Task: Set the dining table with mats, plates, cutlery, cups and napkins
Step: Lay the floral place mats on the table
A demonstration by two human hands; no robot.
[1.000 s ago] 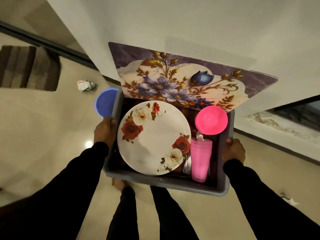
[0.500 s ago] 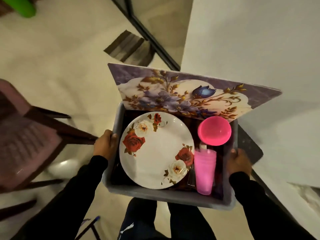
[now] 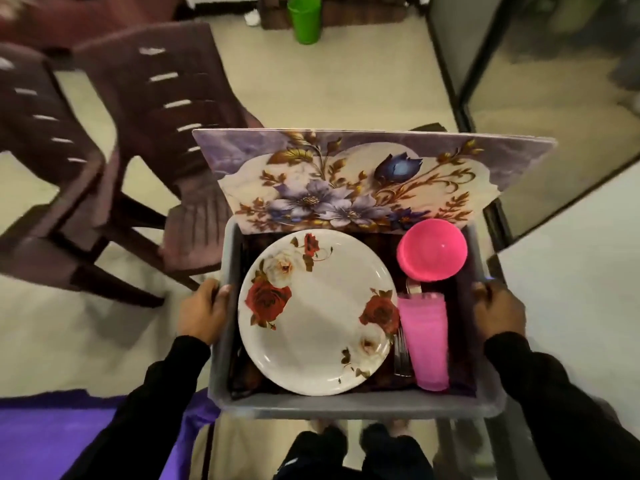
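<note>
I carry a grey plastic bin in front of my body. My left hand grips its left rim and my right hand grips its right rim. Inside lies a white plate with red roses, a stack of pink cups on its side, and pink bowls at the far right corner. Metal cutlery shows between the plate and the cups. Floral placemats stand tilted against the bin's far wall.
Two dark brown plastic chairs stand on the pale floor to my left. A green cup sits on the floor far ahead. A purple surface lies at the lower left. A dark-framed glass panel runs along the right.
The view has swung round from the white wall towards the chairs and open floor. The bin and both hands keep the same hold.
</note>
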